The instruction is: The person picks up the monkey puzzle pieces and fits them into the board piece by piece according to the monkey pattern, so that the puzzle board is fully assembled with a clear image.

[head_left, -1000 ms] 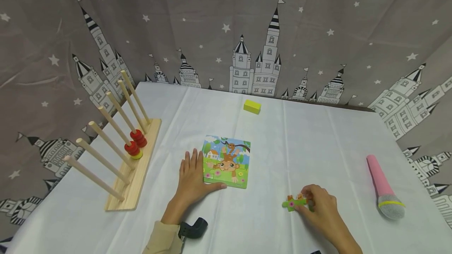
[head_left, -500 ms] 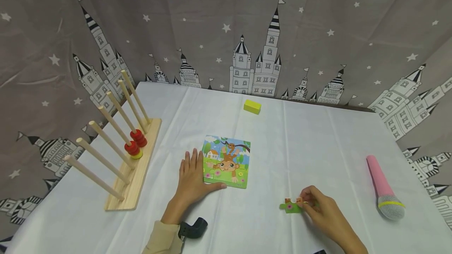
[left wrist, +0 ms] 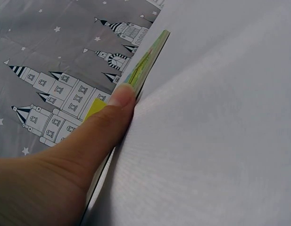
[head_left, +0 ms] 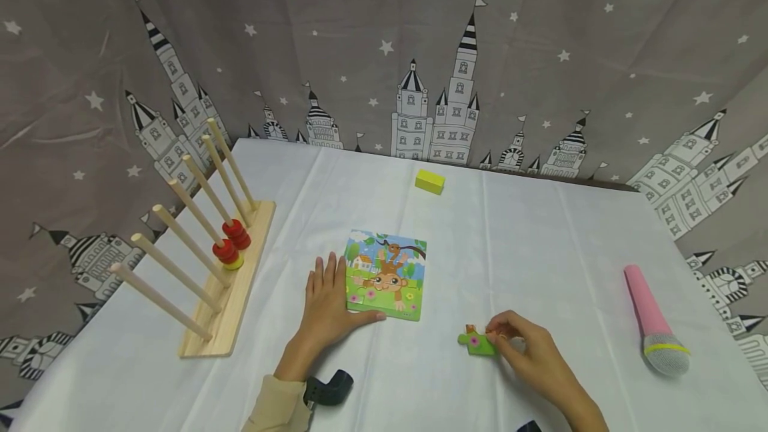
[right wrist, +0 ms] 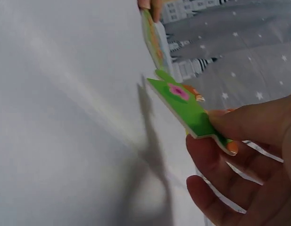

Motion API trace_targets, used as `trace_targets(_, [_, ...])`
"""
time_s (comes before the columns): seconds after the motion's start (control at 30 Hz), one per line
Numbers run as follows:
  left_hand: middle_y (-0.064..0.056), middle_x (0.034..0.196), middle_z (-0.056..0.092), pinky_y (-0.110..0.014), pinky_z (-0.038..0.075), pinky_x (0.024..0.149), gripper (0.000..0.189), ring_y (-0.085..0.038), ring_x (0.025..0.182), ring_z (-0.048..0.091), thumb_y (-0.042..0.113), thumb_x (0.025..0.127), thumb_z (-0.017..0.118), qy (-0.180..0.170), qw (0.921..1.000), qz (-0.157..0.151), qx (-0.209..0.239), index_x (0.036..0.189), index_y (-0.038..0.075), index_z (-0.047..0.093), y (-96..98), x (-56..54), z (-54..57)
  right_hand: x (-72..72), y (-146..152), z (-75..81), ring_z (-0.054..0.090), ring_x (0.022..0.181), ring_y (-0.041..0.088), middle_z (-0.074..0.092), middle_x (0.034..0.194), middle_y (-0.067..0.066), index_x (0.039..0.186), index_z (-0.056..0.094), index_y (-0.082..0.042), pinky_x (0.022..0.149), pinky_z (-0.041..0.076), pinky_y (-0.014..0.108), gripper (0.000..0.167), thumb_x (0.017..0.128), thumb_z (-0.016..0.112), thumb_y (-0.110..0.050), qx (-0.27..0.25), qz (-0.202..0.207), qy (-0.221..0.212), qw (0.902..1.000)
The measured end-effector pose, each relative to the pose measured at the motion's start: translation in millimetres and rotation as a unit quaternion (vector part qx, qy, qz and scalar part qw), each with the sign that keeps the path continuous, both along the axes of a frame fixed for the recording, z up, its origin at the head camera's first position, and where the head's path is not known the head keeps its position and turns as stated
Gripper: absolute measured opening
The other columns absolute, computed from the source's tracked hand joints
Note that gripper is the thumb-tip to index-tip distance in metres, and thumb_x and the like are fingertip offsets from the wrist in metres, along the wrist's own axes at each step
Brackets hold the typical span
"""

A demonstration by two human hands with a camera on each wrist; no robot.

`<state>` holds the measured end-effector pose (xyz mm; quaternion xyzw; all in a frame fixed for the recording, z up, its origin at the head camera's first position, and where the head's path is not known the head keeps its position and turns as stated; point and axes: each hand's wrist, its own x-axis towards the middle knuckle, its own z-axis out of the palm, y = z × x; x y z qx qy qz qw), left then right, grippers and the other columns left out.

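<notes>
A square monkey puzzle (head_left: 387, 279) lies on the white cloth in the middle of the head view. My left hand (head_left: 327, 305) rests at its left side with fingers spread, the thumb along its near edge; the left wrist view shows that thumb (left wrist: 105, 125) against the edge of the puzzle (left wrist: 147, 56). To the right, my right hand (head_left: 534, 355) pinches a green puzzle piece (head_left: 478, 343) with a pink flower between thumb and fingers. In the right wrist view this puzzle piece (right wrist: 183, 108) is held above the cloth, its shadow falling beside it.
A wooden peg rack (head_left: 240, 305) with red and yellow rings (head_left: 228, 252) stands at the left. A yellow block (head_left: 429, 182) sits toward the back, and a pink toy microphone (head_left: 654, 319) lies at the right. Behind the table hangs a grey castle-print curtain (head_left: 336, 32).
My right hand has moved left with the green puzzle piece, closer to the puzzle, and the piece has turned slightly. The left hand has stayed in place.
</notes>
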<state>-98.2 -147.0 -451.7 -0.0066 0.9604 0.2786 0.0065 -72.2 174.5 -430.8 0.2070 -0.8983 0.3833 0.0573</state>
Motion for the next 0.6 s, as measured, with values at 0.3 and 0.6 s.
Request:
trace_targets(0.3, [-0.023, 0.151, 0.006, -0.055, 0.002, 0.111, 0.12, -0.04, 0.14, -0.004, 0.059, 0.059, 0.074, -0.002, 1.0, 0.0, 0.005, 0.143, -0.004, 0.014, -0.1, -0.2, -1.0, -11.0, -27, -8.1, 0.059, 0.074, -0.002, 0.067, 0.083, -0.008, 0.088, 0.065, -0.015, 0.066, 0.051, 0.02, 0.009, 0.08, 0.067, -0.01, -0.03, 0.04, -0.026, 0.9984])
trace_targets(0.6, [-0.023, 0.151, 0.005, -0.055, 0.003, 0.111, 0.121, -0.04, 0.139, -0.003, 0.06, 0.06, 0.073, 0.0, 1.0, -0.002, -0.005, 0.143, -0.003, 0.013, -0.8, -0.4, -1.5, -38.6, -60, -17.4, 0.061, 0.082, 0.006, 0.069, 0.089, 0.002, 0.094, 0.066, -0.008, 0.076, 0.048, 0.022, 0.011, 0.084, 0.063, -0.01, -0.13, 0.032, -0.087, 0.9871])
